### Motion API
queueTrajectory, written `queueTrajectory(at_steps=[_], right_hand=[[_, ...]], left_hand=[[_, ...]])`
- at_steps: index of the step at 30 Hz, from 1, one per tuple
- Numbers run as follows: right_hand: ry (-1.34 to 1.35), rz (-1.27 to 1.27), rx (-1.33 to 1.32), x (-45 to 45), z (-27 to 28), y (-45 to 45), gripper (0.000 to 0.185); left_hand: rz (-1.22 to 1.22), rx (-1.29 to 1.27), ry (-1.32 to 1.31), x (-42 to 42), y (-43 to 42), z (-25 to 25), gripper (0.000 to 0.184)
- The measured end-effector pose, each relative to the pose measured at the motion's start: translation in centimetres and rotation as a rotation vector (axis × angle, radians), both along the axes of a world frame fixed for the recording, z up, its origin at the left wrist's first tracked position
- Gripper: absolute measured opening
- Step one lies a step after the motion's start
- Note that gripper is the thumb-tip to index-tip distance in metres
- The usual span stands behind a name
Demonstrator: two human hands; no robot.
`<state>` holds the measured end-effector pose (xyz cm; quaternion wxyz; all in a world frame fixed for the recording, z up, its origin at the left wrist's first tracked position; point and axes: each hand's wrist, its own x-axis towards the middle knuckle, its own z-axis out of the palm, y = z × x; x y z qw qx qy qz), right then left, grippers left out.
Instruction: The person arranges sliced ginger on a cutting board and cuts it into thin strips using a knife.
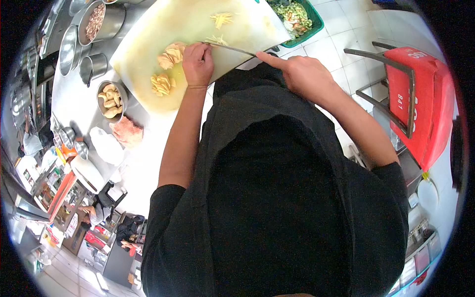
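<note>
My right hand (308, 74) is closed around the handle of a knife (232, 48), its index finger stretched along the top. The blade points left across the cutting board (143, 44) and reaches my left hand (198, 64). That hand is curled on the board, and whatever lies under its fingers is hidden. Beside it, to the left, is a pile of pale yellow slices, apparently ginger (170, 55). A second pile of slices (162, 85) lies nearer to me. Thin cut strips (216, 39) lie just past the blade, with more strips (221, 20) farther away.
Left of the board stand a bowl of peeled ginger-like pieces (112, 101), a small metal pot (93, 68) and a larger pot of chopped reddish food (94, 22). Pink meat (127, 131) lies near a white bag (106, 146). A green basket of vegetable scraps (297, 22) and a red chair (420, 104) are right.
</note>
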<state>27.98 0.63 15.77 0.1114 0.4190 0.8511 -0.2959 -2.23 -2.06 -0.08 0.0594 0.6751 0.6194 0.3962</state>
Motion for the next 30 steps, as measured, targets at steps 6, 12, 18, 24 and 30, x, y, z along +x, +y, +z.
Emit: queueTrajectory(at_steps=[6,12,18,24,30], right_hand=[[0.077,-0.009,0.027,-1.1,-2.7,0.3,0.086],[-0.062,0.016,-0.056,-0.3,0.9,0.4,0.088],[0.061,-0.007,0.016,-0.7,-3.2,0.5,0.088],[-0.004,-0.032,-0.049,-0.1,-0.1,0.2,0.081],[-0.045,0.004,-0.029,0.6,0.4,0.0,0.086]], left_hand=[[-0.01,0.017,0.004,-0.2,0.2,0.1,0.01],[-0.01,-0.021,0.002,-0.3,-0.1,-0.4,0.01],[-0.008,-0.008,-0.038,-0.1,0.2,-0.1,0.009],[-0.006,-0.037,-0.011,-0.4,-0.1,-0.5,0.009],[0.023,-0.01,-0.043,0.0,-0.2,-0.1,0.01]])
